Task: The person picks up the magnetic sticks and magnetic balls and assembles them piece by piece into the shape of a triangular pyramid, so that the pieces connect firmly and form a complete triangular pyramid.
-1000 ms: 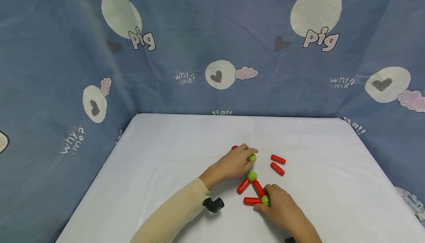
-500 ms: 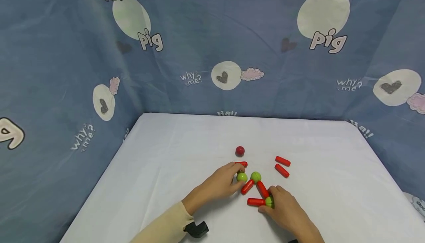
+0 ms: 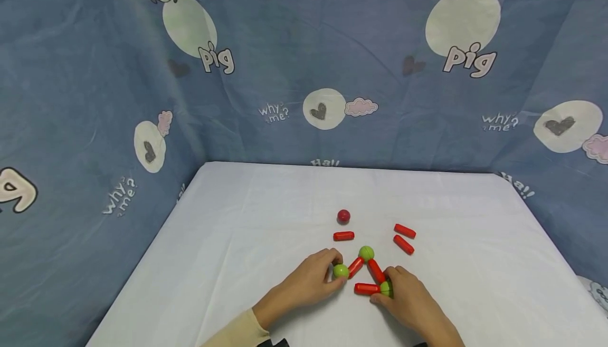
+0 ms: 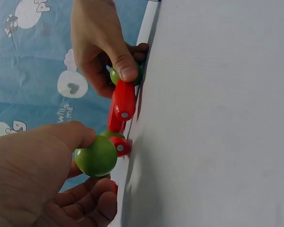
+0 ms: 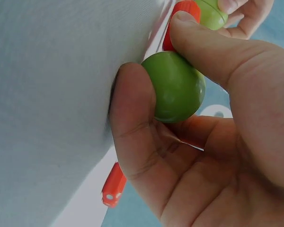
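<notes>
My left hand (image 3: pixel 309 279) pinches a green ball (image 3: pixel 340 271) between thumb and fingers. That ball is right at the lower end of a short red stick (image 3: pixel 355 267), which runs up to another green ball (image 3: pixel 366 253). From this top ball a second red stick (image 3: pixel 376 271) slants down to a green ball (image 3: pixel 387 288) that my right hand (image 3: pixel 411 297) holds. A third red stick (image 3: pixel 367 289) points left from it, its free end towards the left hand. In the left wrist view, the stick ends show small silvery discs. Curled fingers cradle the green ball (image 5: pixel 174 87) in the right wrist view.
A red ball (image 3: pixel 343 216) and a loose red stick (image 3: pixel 343 236) lie farther back on the white-covered table (image 3: pixel 266 199). Two more red sticks, one (image 3: pixel 405 230) behind the other (image 3: pixel 403 244), lie to the right. A blue printed curtain (image 3: pixel 237 83) hangs behind the table.
My left hand has come back towards me with its green ball, from beside the far red stick to the lower end of the left slanted stick. The right hand stays in place.
</notes>
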Action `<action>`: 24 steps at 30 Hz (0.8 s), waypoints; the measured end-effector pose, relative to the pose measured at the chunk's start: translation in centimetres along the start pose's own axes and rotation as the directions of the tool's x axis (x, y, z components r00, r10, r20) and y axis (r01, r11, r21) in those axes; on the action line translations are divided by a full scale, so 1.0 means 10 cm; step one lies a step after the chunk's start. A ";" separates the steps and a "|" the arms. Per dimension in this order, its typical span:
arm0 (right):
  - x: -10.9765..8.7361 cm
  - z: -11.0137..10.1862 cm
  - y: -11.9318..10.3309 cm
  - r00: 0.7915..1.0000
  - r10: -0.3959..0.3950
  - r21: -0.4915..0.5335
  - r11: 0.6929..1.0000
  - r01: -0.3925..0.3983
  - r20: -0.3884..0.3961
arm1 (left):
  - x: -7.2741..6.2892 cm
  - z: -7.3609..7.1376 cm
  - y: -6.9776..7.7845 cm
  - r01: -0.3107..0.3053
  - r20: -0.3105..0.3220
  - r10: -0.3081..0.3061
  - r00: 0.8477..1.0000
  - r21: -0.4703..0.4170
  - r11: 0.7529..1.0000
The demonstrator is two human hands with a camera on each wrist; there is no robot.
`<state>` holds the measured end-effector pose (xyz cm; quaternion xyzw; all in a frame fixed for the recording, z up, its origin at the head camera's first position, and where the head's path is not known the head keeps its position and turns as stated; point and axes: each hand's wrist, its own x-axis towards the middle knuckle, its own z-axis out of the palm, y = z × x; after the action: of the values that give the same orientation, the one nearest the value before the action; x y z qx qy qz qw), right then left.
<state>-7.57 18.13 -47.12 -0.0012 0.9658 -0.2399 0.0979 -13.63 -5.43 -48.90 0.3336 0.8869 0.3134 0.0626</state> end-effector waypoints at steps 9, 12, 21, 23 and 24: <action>-0.01 0.00 0.00 1.000 -0.014 0.004 1.000 0.014 -0.012 | -0.09 0.04 -0.02 -0.002 0.010 0.003 1.000 -0.059 0.998; -0.01 -0.01 0.00 1.000 -0.017 0.008 1.000 0.017 -0.012 | -0.10 0.05 -0.02 -0.013 0.001 0.013 1.000 -0.065 0.998; -0.01 -0.01 0.01 1.000 -0.015 0.018 1.000 0.015 -0.016 | -0.09 0.07 -0.02 -0.032 0.000 0.032 0.999 -0.069 0.997; -0.02 -0.01 0.01 1.000 -0.019 0.020 1.000 0.019 -0.022 | -0.09 0.07 -0.02 -0.039 -0.001 0.039 0.999 -0.073 0.997; -0.02 -0.01 0.02 0.999 -0.022 0.021 1.000 0.022 -0.025 | -0.09 0.07 -0.01 -0.042 -0.003 0.042 0.999 -0.075 0.996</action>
<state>-7.34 18.31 -47.07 -0.0078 0.9643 -0.2513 0.0835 -12.75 -5.72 -49.68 0.3493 0.8673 0.3480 0.0680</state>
